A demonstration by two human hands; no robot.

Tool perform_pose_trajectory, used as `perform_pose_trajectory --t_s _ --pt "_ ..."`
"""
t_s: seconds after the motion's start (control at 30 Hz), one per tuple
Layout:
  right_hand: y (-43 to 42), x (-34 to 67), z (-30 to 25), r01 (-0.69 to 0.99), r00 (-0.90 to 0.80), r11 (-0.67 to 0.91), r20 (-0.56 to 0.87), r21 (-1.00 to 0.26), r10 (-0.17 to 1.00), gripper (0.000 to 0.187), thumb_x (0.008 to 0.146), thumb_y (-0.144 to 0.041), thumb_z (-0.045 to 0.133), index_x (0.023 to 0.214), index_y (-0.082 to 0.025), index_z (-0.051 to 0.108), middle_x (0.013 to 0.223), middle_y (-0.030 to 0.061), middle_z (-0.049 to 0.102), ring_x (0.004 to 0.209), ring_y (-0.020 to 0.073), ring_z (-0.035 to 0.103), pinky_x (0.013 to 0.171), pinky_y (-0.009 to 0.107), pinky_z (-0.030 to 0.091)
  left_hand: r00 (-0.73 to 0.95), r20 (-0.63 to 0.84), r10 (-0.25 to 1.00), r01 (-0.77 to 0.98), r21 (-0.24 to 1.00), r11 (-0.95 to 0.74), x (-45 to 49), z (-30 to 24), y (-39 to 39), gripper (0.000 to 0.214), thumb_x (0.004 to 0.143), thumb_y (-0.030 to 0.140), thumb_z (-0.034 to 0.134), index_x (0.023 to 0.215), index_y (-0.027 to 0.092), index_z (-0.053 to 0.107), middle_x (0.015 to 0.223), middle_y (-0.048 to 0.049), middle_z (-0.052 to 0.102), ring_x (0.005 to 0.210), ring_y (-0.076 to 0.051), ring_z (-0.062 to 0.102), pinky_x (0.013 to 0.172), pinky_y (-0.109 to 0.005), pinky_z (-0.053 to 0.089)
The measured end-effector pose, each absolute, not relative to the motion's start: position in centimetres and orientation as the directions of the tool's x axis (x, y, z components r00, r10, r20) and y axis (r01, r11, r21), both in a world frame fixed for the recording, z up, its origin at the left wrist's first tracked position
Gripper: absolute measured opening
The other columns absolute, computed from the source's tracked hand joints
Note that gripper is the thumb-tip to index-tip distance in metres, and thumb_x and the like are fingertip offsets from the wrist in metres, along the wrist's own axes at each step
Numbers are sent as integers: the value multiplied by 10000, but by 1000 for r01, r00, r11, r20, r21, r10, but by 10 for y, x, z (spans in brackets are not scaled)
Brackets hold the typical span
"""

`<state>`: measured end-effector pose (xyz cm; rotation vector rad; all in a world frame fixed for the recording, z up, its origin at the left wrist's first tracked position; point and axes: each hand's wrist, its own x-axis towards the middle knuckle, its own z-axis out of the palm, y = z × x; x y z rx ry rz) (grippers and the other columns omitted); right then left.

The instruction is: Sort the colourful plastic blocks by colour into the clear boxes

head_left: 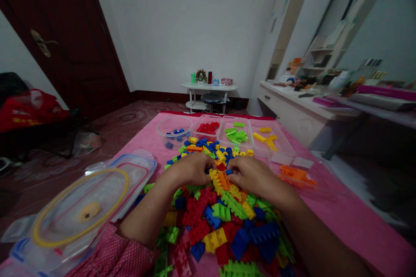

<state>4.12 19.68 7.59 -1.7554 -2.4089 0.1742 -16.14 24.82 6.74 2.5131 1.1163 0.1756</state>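
A big heap of plastic building blocks in red, yellow, green, blue and orange spreads over the pink cloth (325, 220). My left hand (193, 168) reaches into the middle of the heap with fingers curled inward; what lies between the fingertips is too dark to make out. Opposite it, my right hand (248, 173) pinches a small blue block (229, 172) between thumb and fingers. Between the two hands lie a yellow block (214, 179) and an orange block (224, 180). A long green block (234, 204) and a red block (201, 205) lie nearer to me.
Beyond the heap stand a round tub (159, 127) with blue blocks and clear boxes with red blocks (208, 128), green blocks (236, 135) and yellow blocks (269, 139). Orange blocks (297, 176) sit in another at right. Stacked lids (81, 207) lie at left.
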Motion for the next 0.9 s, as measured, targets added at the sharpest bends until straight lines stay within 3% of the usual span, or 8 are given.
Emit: perform_pose_trajectory --t_s 0.27,0.47,0.57,0.67,0.77,0.9 --pt "199 37 79 919 -257 271 84 -285 963 81 743 -232 581 733 -196 653 700 11 649 615 128 540 542 237 275 696 -78 714 651 488 -582 -157 71 244 379 583 113 502 911 203 669 669 22 639 572 -112 528 505 -193 331" --pt "201 37 76 904 -226 252 115 -346 967 91 747 -249 589 706 -196 649 675 10 642 612 135 554 547 234 308 676 35 736 597 560 -574 -153 67 250 208 610 207 595 801 170 667 693 6 629 611 -122 535 542 -211 369" --pt "202 37 77 856 -173 270 247 -441 953 113 774 -269 577 755 -196 661 654 2 615 589 131 536 533 234 322 517 89 852 523 755 -396 -150 67 255 193 640 217 609 812 134 634 675 -7 611 605 -122 550 550 -218 399" --pt "199 33 81 749 -105 340 406 -568 908 163 800 -272 565 887 -189 674 654 -6 590 582 126 525 538 234 353 442 -35 896 219 973 -70 -145 74 253 228 671 161 581 897 130 575 693 -7 606 597 -112 584 551 -212 431" --pt "195 27 85 665 -82 387 453 -639 888 207 811 -254 558 963 -178 676 631 -12 570 554 120 510 519 233 365 564 -145 813 -122 959 256 -142 83 244 351 664 83 540 1007 157 529 788 -20 629 670 -107 631 571 -187 449" --pt "194 24 85 631 -107 398 433 -666 895 254 807 -214 552 1022 -175 681 644 -6 595 563 119 524 528 231 384 683 -173 710 -245 861 446 -140 86 237 373 676 72 535 1039 155 552 828 -38 627 714 -97 630 592 -165 458"
